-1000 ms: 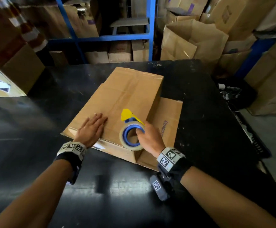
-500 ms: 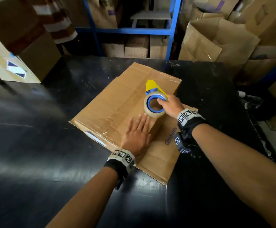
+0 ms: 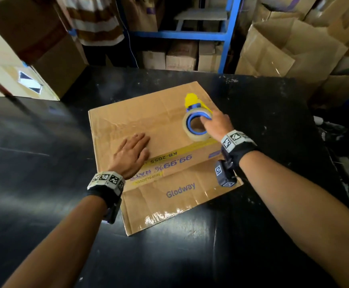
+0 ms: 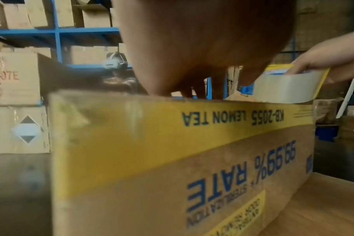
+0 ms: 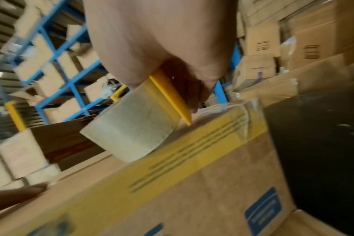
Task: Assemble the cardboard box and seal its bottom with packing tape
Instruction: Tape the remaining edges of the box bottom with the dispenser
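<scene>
A brown cardboard box (image 3: 140, 119) stands bottom-up on the black table (image 3: 44, 142), its printed side (image 4: 192, 159) facing me and one lower flap (image 3: 169, 200) spread out on the table toward me. My left hand (image 3: 133, 152) lies flat, fingers straight, on the box's upturned bottom near its front edge. At the right end of that face my right hand (image 3: 213, 125) grips a tape dispenser (image 3: 196, 125), a clear tape roll (image 5: 131, 132) on a blue core with a yellow blade guard (image 5: 172, 99). The roll rests on the cardboard.
A person in a striped shirt (image 3: 94, 19) stands beyond the table's far left. Blue shelving (image 3: 227, 34) with cartons lines the back. Open brown boxes (image 3: 283, 48) stand at the back right, another carton (image 3: 34, 59) at the far left corner.
The box has swung round so its printed side faces me. My right hand has carried the dispenser toward the far right end; my left hand has slid left along the front edge.
</scene>
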